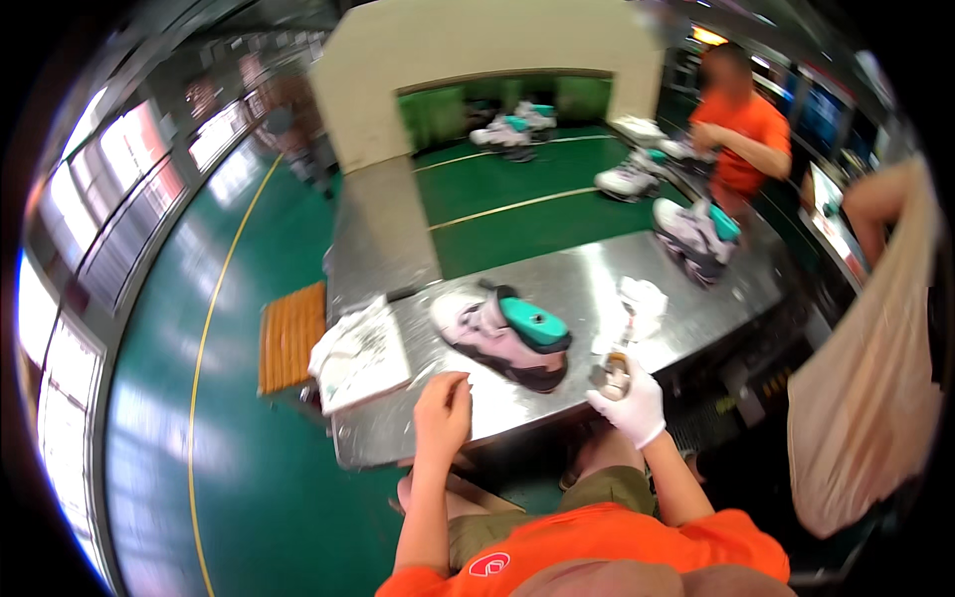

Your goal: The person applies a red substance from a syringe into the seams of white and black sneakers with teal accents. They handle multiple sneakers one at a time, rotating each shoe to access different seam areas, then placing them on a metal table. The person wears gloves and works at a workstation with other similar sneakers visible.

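A sneaker (507, 336) in white, pale pink and black, with a teal collar and lining, lies on the metal tabletop (597, 259) in front of me. My left hand (443, 413) is bare, its fingers curled in over the table's near edge, left of the sneaker; nothing shows in it. A white glove covers my right hand (634, 406), which grips a small round tool with a brown top (617, 366) and a metallic side; blur hides its exact kind. Just beyond that hand is a crumpled white cloth or paper (642, 306).
White printed sheets (363, 358) lie at the table's left end, beside an orange slatted stand (291, 338). A green conveyor belt (517, 214) carries more sneakers from a cream machine housing (487, 45). Another sneaker (694, 239) sits far right, near a person in orange (746, 134).
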`<state>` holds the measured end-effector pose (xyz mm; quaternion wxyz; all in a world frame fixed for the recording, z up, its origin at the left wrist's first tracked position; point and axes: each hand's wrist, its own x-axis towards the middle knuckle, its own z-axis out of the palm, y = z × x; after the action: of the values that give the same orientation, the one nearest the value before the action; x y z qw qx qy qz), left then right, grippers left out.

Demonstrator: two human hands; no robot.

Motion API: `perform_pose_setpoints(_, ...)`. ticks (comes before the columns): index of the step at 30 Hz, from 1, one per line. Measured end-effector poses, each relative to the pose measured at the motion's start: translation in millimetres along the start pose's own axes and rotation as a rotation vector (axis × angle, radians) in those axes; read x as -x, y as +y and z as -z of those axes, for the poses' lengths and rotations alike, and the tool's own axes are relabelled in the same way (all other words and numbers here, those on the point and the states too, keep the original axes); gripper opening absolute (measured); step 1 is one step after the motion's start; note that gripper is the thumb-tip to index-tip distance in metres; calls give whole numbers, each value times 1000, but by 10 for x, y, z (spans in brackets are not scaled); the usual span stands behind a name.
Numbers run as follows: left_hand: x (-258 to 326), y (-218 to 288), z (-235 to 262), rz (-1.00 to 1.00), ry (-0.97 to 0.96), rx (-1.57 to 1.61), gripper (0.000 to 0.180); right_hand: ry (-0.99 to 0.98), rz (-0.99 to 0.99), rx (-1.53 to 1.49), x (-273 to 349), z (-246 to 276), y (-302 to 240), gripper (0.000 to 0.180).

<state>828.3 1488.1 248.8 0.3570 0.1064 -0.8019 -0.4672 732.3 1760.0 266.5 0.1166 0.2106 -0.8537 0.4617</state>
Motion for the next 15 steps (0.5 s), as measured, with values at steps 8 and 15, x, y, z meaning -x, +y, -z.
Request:
perform_pose_setpoints(8, -4, 58, -53, 73, -74, -29, 10, 43, -10, 26, 5, 43, 91, 68)
perform_pose_setpoints(15, -10, -10, -8, 143, -43, -25, 12, 1, -15, -48, -18, 51, 75, 68)
